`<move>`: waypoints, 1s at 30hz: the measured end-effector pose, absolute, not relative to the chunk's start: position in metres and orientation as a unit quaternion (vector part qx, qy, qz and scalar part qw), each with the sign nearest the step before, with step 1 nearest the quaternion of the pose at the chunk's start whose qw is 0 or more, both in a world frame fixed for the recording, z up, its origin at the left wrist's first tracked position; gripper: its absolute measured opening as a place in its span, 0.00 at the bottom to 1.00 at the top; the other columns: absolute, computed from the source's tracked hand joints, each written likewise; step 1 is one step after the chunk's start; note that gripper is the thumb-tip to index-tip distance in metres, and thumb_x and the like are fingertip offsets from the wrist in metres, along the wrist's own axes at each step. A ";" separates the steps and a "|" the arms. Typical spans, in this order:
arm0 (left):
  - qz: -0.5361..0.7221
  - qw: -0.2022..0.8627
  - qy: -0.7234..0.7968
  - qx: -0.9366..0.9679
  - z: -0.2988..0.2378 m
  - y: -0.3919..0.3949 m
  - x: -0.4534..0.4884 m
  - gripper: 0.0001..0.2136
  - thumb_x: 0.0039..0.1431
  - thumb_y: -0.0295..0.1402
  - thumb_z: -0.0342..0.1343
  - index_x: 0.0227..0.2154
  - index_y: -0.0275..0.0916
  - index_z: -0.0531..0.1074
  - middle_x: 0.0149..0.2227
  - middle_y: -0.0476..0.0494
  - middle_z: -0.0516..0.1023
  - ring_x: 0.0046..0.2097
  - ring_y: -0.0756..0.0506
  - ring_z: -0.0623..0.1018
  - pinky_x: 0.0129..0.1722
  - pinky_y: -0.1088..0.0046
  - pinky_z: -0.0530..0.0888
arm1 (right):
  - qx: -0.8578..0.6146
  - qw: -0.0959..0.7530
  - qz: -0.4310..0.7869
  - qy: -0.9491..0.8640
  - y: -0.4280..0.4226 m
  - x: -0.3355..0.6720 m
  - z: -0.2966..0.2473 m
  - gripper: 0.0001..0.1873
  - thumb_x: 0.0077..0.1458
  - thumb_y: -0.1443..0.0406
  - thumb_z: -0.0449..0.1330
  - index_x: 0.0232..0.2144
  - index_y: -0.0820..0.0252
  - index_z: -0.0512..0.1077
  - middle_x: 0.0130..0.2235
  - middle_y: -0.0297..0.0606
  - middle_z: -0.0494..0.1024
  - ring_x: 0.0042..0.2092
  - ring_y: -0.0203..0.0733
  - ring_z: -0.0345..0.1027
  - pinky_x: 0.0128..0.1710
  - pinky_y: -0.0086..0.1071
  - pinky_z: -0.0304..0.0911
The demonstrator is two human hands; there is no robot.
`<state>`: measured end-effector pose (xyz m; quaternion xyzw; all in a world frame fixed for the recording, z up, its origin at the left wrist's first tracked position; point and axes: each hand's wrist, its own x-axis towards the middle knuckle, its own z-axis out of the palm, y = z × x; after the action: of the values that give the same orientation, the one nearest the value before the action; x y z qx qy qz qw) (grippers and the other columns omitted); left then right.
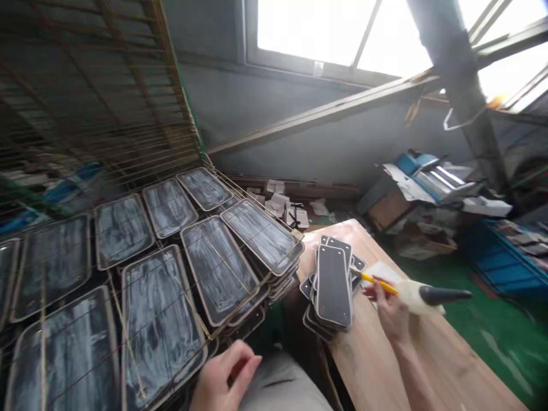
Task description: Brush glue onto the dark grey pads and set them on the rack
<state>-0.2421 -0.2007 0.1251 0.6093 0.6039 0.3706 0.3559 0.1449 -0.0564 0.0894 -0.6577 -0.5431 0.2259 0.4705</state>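
My right hand (387, 308) grips a yellow-handled brush (377, 281) over the wooden table. The brush's tip points left, at the edge of a stack of dark rectangular plates (333, 285) with pale rims and small holes near their ends. Just beyond that hand lies a whitish bottle (411, 295) with a long dark nozzle. My left hand (226, 374) hovers low at the front, fingers loosely curled in and nothing visible in them. It is nearest to the wire rack's front edge, where plates smeared with white (165, 325) lie in rows.
A wire rack shelf (201, 337) fills the left, and its raised grid panel (107, 74) stands behind. The wooden table (445, 354) runs along the right. White boxes (295, 216) lie on the floor by the wall. A blue crate (505, 257) stands at far right.
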 end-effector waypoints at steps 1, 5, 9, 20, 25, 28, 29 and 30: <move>0.337 0.449 0.576 0.594 0.116 -0.187 -0.222 0.13 0.61 0.41 0.51 0.25 0.39 0.69 0.19 0.53 0.70 0.23 0.53 0.70 0.24 0.81 0.67 | -0.657 0.458 0.233 -0.552 -0.055 0.148 0.083 0.27 0.59 0.45 0.53 0.45 0.62 0.68 0.32 0.41 0.76 0.31 0.47 0.74 0.29 0.35 0.71; 0.229 0.706 0.502 0.444 0.052 -0.140 -0.150 0.13 0.55 0.44 0.55 0.29 0.37 0.66 0.21 0.51 0.71 0.21 0.51 0.73 0.20 0.78 0.67 | -0.639 0.394 0.234 -0.617 -0.034 0.168 0.060 0.23 0.62 0.47 0.51 0.46 0.58 0.68 0.33 0.39 0.76 0.33 0.47 0.74 0.31 0.36 0.70; 0.180 0.739 0.563 0.323 -0.003 -0.105 -0.091 0.18 0.50 0.46 0.60 0.33 0.37 0.62 0.23 0.49 0.72 0.19 0.49 0.75 0.16 0.77 0.69 | -0.617 0.321 0.193 -0.692 0.012 0.193 0.043 0.19 0.65 0.50 0.49 0.46 0.54 0.68 0.33 0.36 0.77 0.34 0.46 0.74 0.33 0.34 0.68; 0.203 0.759 0.593 0.173 -0.039 -0.064 -0.026 0.17 0.56 0.42 0.58 0.29 0.31 0.65 0.24 0.36 0.77 0.23 0.43 0.80 0.18 0.76 0.73 | -0.572 0.220 0.091 -0.785 0.078 0.216 0.006 0.18 0.66 0.56 0.44 0.44 0.56 0.71 0.32 0.39 0.77 0.28 0.44 0.71 0.25 0.29 0.58; 0.215 0.779 0.576 0.124 -0.046 -0.064 -0.022 0.14 0.60 0.37 0.56 0.25 0.30 0.66 0.23 0.37 0.77 0.23 0.47 0.79 0.21 0.78 0.74 | -0.574 0.201 0.182 -0.773 0.041 0.220 0.006 0.15 0.66 0.58 0.46 0.45 0.56 0.69 0.31 0.38 0.77 0.30 0.44 0.72 0.28 0.30 0.62; 0.220 0.793 0.560 0.095 -0.044 -0.065 -0.024 0.15 0.59 0.37 0.56 0.25 0.29 0.68 0.23 0.36 0.78 0.24 0.48 0.79 0.24 0.77 0.75 | -0.575 0.191 0.248 -0.756 0.005 0.215 0.015 0.15 0.66 0.58 0.46 0.45 0.55 0.68 0.31 0.37 0.76 0.31 0.44 0.73 0.29 0.31 0.63; 0.219 0.798 0.555 0.087 -0.043 -0.065 -0.025 0.15 0.60 0.37 0.56 0.25 0.28 0.69 0.23 0.36 0.78 0.24 0.48 0.79 0.25 0.77 0.76 | -0.574 0.187 0.264 -0.753 -0.008 0.213 0.018 0.15 0.66 0.57 0.46 0.45 0.55 0.68 0.31 0.38 0.76 0.31 0.45 0.73 0.30 0.31 0.64; 0.217 0.802 0.551 0.079 -0.043 -0.065 -0.025 0.15 0.60 0.37 0.56 0.25 0.28 0.70 0.24 0.35 0.78 0.24 0.48 0.79 0.26 0.77 0.76 | -0.572 0.180 0.278 -0.750 -0.019 0.211 0.022 0.15 0.65 0.57 0.46 0.45 0.56 0.68 0.32 0.38 0.76 0.32 0.45 0.73 0.30 0.31 0.64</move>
<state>-0.0254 -0.0650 -0.0427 0.0789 0.5508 0.2169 0.8021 0.2114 -0.0193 0.0219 -0.5724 -0.7503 0.2776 0.1799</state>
